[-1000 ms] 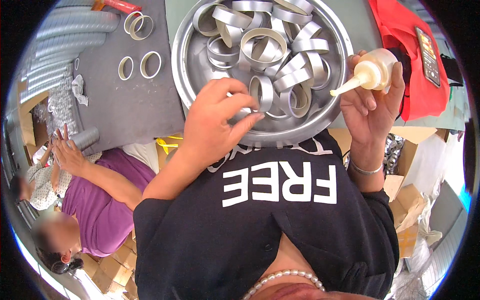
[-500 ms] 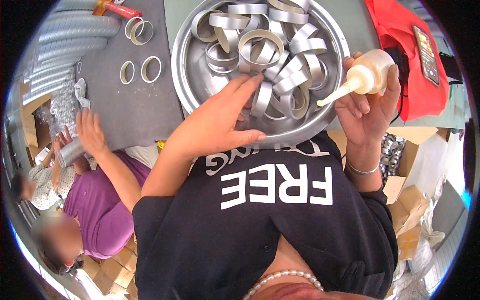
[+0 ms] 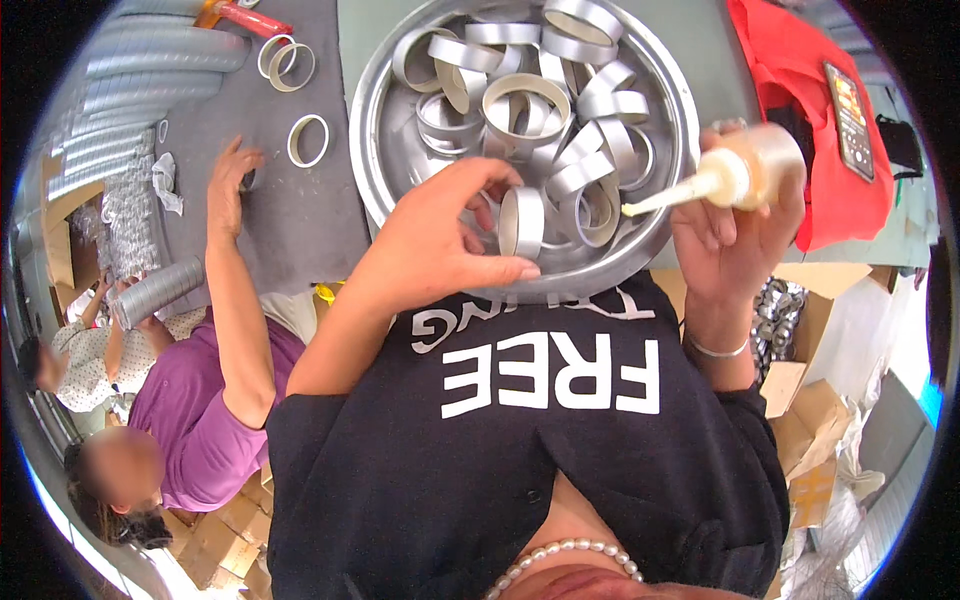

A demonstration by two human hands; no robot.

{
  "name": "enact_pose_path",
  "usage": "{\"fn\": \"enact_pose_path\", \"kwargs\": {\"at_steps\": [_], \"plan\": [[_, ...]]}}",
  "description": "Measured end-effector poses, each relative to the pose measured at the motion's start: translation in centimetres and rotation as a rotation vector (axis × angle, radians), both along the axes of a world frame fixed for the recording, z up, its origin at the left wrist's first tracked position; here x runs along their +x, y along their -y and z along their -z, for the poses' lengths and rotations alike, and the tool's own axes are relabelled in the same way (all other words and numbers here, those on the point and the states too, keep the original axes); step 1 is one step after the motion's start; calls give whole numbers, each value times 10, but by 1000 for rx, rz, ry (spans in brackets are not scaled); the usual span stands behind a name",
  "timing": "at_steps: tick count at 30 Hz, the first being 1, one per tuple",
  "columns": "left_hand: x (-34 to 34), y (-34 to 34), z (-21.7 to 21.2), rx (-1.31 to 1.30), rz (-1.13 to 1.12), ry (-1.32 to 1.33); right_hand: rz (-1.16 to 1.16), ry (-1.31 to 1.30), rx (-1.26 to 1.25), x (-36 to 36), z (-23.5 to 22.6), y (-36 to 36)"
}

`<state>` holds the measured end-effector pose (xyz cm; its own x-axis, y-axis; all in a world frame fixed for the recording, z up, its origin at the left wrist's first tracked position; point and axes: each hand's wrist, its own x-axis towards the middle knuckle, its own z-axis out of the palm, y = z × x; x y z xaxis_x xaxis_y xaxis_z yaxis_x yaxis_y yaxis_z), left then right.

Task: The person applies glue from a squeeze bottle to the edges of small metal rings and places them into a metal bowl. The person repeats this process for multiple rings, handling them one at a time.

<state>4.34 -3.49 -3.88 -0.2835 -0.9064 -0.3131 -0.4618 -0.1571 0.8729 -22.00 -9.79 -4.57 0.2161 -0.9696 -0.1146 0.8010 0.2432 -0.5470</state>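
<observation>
A silver metal ring (image 3: 521,222) stands on edge at the near side of a round steel basin (image 3: 372,150). My left hand (image 3: 440,225) curls around it, with fingertips at its upper edge and the thumb by its lower edge. Many more silver rings (image 3: 525,108) lie heaped in the basin. In my right hand (image 3: 735,235), held over the basin's right rim, is a squeeze bottle (image 3: 755,165) with yellowish contents. Its long nozzle tilts down to the left, the tip above the rings beside my left hand.
A co-worker's hand (image 3: 228,185) reaches onto the dark mat (image 3: 300,215), near a loose ring (image 3: 308,141). Their other hand has a stack of rings (image 3: 160,290). A red-handled tool (image 3: 250,18) lies far left. At right, a phone (image 3: 848,120) rests on a red bag (image 3: 800,60).
My left hand has closed around a ring at the basin's near side. The right hand with the bottle has shifted slightly. The co-worker's hand has reached onto the mat, where one loose ring no longer shows.
</observation>
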Motion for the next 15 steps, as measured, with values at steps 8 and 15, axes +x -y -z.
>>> {"fn": "enact_pose_path", "kwargs": {"at_steps": [8, 15], "plan": [[-8, -39, -17, 388, -443, -1163, 199, -457, -1032, -4, -28, -19], [-22, -48, -21, 538, -423, -1301, 93, -676, -1370, 13, -42, -30]]}}
